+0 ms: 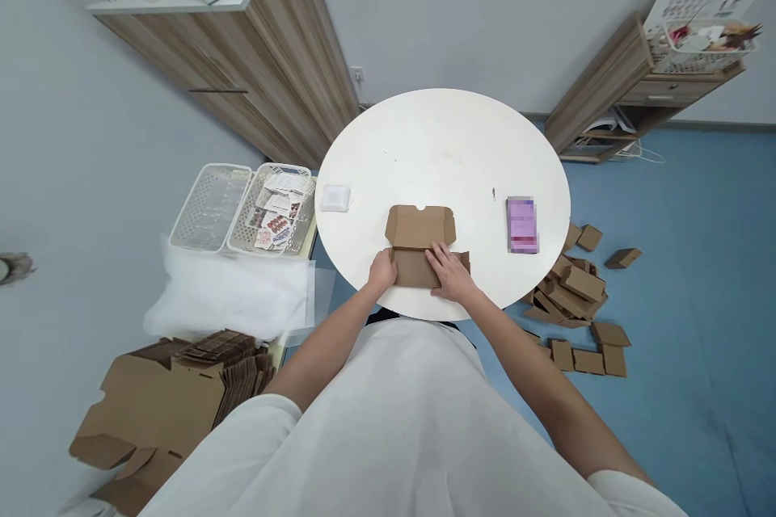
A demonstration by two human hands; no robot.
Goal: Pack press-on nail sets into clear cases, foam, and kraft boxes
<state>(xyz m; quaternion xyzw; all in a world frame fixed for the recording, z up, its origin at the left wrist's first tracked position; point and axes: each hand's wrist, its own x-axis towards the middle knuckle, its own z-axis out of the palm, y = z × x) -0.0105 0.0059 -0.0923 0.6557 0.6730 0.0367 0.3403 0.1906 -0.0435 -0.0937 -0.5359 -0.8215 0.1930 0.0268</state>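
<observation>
A brown cardboard box point(418, 228), partly folded, lies near the front edge of the round white table point(445, 145). Its lid flap is spread out away from me, and a side flap sticks out at the right. At the box's left end, my left hand point(382, 270) grips the side panel with fingers curled round it. My right hand point(452, 273) rests on the right part of the box with its fingers stretched out flat over the panel. To the right on the table lies a purple pack point(522, 224); to the left is a small clear plastic case point(335, 197).
Left of the table stand two white baskets point(211, 207), one holding printed packets point(277, 214). Nearer me are white plastic bags point(230, 291) and stacked flat cardboard point(163, 396). Folded boxes point(573, 291) lie heaped on the blue floor at right. Wooden cabinets point(260, 56) stand behind.
</observation>
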